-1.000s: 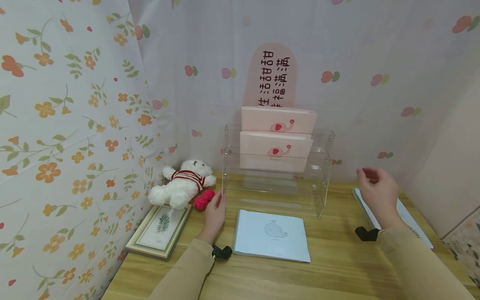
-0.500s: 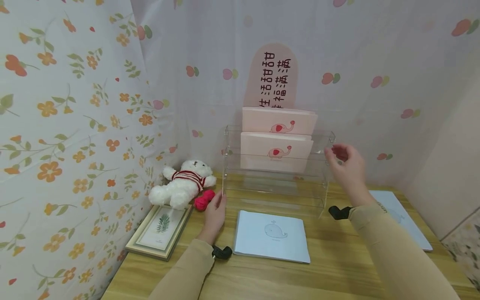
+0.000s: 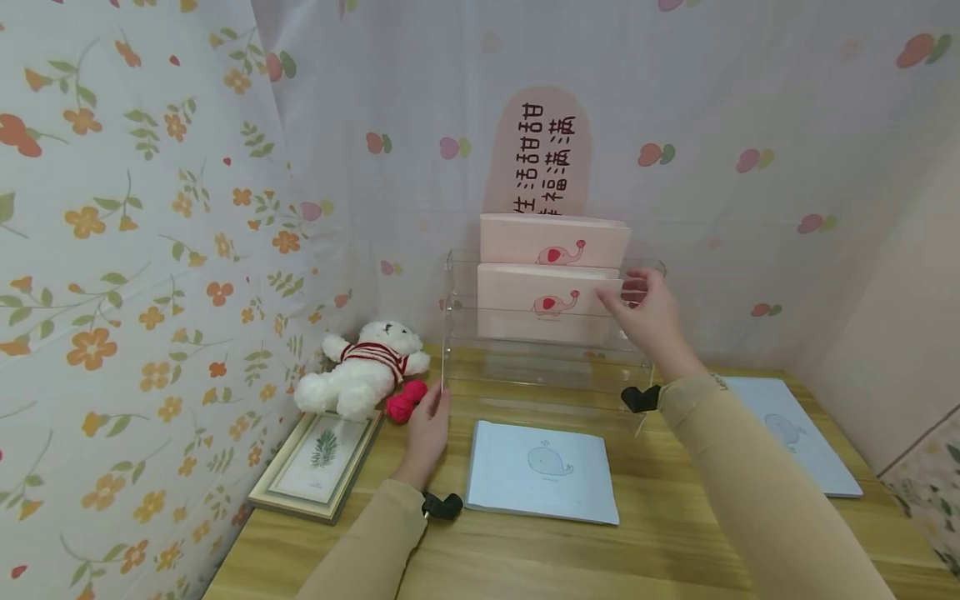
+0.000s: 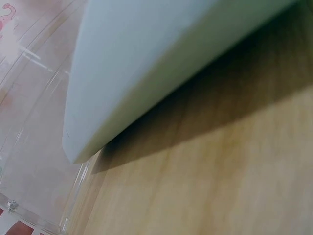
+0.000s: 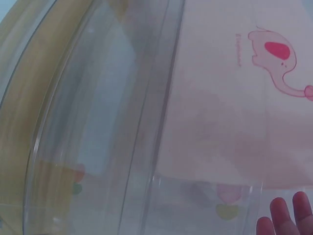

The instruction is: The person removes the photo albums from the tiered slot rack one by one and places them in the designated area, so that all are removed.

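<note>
A clear acrylic rack (image 3: 525, 410) stands at the back of the table. Two pink notebooks with elephant drawings sit in its tiers, a front one (image 3: 510, 312) and a rear one (image 3: 510, 237). My left hand (image 3: 427, 429) holds the rack's left side panel near its base, thumb toward me. My right hand (image 3: 648, 312) is at the front notebook's upper right corner, thumb overlapping its face, fingers curved beside the edge. In the right wrist view, fingertips (image 5: 281, 215) show just past that edge. A blue whale notebook (image 3: 540, 471) lies before the rack.
Another blue whale notebook (image 3: 787, 433) lies on the right of the wooden table (image 3: 525, 558). On the left are a white teddy bear (image 3: 367, 375), a red yarn bundle (image 3: 405, 402) and a framed leaf picture (image 3: 318, 467). Patterned curtains (image 3: 712, 108) hang behind.
My right hand has moved left from above the right-hand blue notebook to the front pink notebook's corner. My left hand has stayed at the rack's side.
</note>
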### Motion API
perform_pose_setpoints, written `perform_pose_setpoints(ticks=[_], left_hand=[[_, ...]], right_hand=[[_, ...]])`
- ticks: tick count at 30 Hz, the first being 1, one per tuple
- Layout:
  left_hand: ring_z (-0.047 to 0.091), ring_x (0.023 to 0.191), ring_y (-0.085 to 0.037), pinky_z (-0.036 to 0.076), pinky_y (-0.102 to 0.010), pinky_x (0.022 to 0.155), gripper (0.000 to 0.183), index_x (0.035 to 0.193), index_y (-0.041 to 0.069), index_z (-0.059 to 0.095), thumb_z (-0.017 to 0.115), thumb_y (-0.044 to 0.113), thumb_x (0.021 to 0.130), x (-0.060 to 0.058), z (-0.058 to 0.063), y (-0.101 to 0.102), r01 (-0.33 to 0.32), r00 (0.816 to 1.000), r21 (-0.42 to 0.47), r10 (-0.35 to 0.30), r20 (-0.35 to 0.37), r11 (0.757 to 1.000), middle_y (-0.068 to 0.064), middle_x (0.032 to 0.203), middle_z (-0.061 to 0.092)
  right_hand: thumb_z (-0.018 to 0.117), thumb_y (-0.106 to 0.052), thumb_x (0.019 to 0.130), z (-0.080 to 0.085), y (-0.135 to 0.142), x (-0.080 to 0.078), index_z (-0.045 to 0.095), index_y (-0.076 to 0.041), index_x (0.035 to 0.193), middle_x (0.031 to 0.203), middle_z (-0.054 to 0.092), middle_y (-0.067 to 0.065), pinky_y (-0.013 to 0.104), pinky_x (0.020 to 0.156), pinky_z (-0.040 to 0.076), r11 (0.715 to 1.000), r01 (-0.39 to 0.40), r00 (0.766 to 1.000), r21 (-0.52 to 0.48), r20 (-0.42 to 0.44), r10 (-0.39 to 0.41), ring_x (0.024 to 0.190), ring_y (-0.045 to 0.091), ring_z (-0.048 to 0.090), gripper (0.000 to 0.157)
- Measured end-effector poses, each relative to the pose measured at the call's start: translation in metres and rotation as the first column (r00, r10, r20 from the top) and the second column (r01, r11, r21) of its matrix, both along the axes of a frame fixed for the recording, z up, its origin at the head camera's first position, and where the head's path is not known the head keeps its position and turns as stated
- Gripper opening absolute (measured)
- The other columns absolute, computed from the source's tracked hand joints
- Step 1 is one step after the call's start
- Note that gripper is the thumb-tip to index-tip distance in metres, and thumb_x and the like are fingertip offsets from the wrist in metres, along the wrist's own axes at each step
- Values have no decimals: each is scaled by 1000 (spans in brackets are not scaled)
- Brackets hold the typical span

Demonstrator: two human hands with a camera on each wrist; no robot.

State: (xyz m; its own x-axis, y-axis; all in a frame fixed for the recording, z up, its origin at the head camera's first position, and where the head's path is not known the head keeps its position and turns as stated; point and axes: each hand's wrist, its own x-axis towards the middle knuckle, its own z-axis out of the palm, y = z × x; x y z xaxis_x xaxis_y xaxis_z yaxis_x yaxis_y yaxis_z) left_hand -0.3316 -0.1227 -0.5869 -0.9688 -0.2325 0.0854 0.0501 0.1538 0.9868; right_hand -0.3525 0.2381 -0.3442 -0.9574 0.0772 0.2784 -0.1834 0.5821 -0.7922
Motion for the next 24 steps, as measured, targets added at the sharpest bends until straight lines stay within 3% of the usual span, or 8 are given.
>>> perform_pose_setpoints(ticks=[4,8,14,19,24], left_hand=[[61,148,-34,46,-57,127,60,156,17,64,66,54,108,-1,-3,-1,2,1000,-3,-2,-15,1000,-10,156,67],[60,148,-36,46,-57,127,59,156,15,63,64,50,109,1,1,-1,8,1000,-11,-9,-21,1000,-12,157,66],[59,149,-36,45,-57,128,54,157,15,62,62,43,111,3,4,-1,13,1000,-8,-13,-11,1000,-13,157,66],[62,146,-37,48,-58,125,53,155,14,64,64,44,111,4,3,1,-14,999,-25,14,-34,1000,-13,154,68],[64,143,-36,50,-58,123,52,154,14,65,63,43,112,4,3,2,-26,999,-51,23,-48,998,-14,152,70]], right_hand=[[76,-58,100,4,-7,-3,39,-6,164,157,55,26,62,117,54,1000,-6,1000,0,-19,6,139,45,60,90],[76,-57,101,7,-14,-6,42,-11,164,161,54,22,57,112,56,999,-7,1000,32,-23,7,136,41,59,85],[81,-45,100,11,-24,-13,59,-13,150,157,62,16,56,119,46,999,-12,999,52,-51,14,139,37,54,63],[84,-37,99,13,-31,-18,66,-11,141,151,65,15,60,125,42,999,-15,1000,50,-10,15,144,36,53,52],[85,-33,98,16,-33,-19,68,-11,138,154,64,17,59,121,45,999,-7,999,35,46,5,143,38,53,48]])
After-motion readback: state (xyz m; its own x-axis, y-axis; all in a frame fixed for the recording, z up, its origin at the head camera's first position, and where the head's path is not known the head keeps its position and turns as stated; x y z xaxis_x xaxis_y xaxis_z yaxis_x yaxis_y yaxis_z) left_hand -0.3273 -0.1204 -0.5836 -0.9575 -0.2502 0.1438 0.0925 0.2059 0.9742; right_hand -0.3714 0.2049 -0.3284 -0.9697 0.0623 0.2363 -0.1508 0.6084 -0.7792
